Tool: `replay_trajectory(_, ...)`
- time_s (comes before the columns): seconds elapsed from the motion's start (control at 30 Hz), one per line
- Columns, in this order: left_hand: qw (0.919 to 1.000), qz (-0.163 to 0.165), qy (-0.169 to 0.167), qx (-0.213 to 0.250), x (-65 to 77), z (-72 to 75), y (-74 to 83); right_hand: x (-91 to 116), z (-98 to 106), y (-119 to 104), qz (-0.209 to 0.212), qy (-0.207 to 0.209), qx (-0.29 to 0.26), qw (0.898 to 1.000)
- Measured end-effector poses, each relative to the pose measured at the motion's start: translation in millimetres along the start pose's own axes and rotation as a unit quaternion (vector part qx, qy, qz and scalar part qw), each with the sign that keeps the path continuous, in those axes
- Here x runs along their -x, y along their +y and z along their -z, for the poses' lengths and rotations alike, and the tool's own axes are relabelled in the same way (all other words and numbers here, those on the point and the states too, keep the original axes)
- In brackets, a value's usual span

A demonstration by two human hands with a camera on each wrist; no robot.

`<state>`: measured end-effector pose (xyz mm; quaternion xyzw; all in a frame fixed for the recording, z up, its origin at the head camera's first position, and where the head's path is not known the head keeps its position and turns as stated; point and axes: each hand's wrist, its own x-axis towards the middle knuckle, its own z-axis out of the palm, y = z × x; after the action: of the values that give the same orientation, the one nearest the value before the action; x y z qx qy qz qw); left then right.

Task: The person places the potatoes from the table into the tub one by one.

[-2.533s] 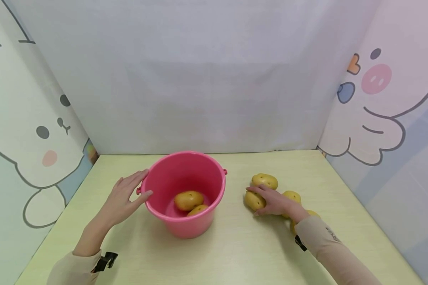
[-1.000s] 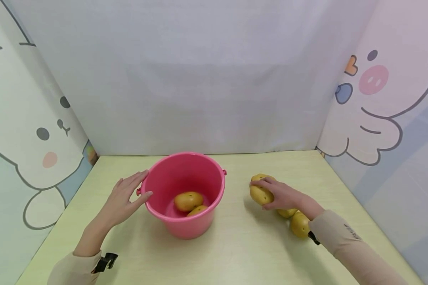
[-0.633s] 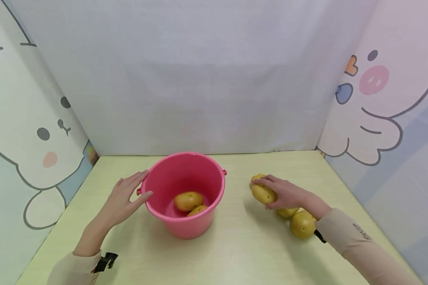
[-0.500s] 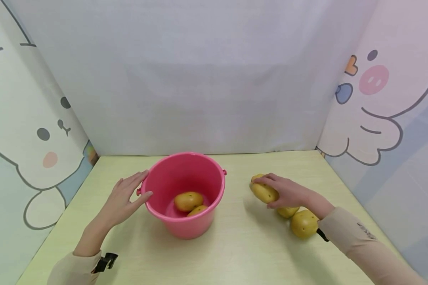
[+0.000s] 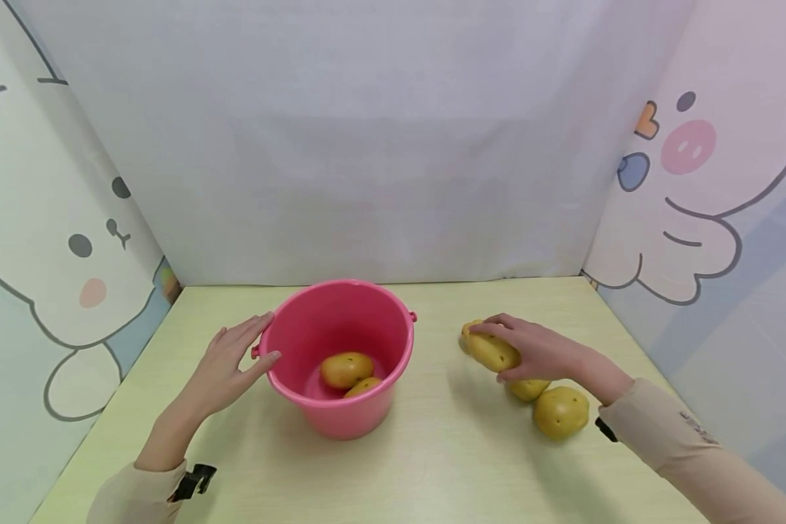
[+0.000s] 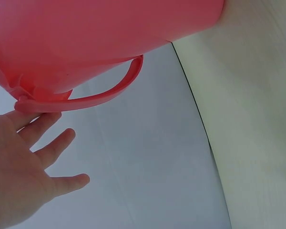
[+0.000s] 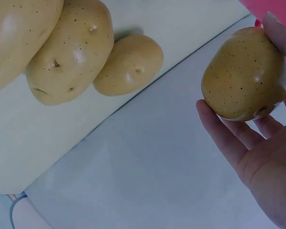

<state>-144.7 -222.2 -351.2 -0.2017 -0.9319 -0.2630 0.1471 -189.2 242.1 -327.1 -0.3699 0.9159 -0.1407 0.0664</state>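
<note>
My right hand [image 5: 542,351] holds a yellow-brown potato [image 5: 493,353] between thumb and fingers, raised above the table; the right wrist view shows the fingers around that potato [image 7: 245,74]. Behind it a second potato [image 5: 467,333] is partly covered. Below the hand lies another potato [image 5: 529,390], touching a rounder potato [image 5: 562,413]. To the left stands a pink bucket [image 5: 347,421] with two potatoes [image 5: 346,370] visible inside. My left hand [image 5: 225,364] touches the bucket's left rim, its fingers straight and spread in the left wrist view, by the pink handle [image 6: 100,98].
The bucket and loose potatoes share a pale yellow table [image 5: 419,473]. A white cloth wall [image 5: 380,182] rises behind it, with printed cartoon panels on the left and right. Bare table lies between bucket and potatoes.
My right hand has lifted the potato off the table and drifted slightly right with it, uncovering the round potato near the wrist. My left hand and the bucket have stayed put.
</note>
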Motion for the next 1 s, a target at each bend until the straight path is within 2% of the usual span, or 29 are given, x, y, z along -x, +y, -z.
replay_trajectory(0.33,1.0000,-0.001,0.000,0.002,0.3,0.2,0.2,4.3,10.8,-8.8,0.026,0.009,0.027,0.999)
replay_trajectory(0.47,1.0000,0.002,-0.002,0.001,0.2,0.7,1.3,4.7,17.3,-13.9,0.023,0.009,0.037,0.999)
replay_trajectory(1.0,1.0000,0.002,-0.002,0.001,-0.2,0.4,0.5,-3.9,44.9,-29.3,0.043,0.007,0.055,0.998)
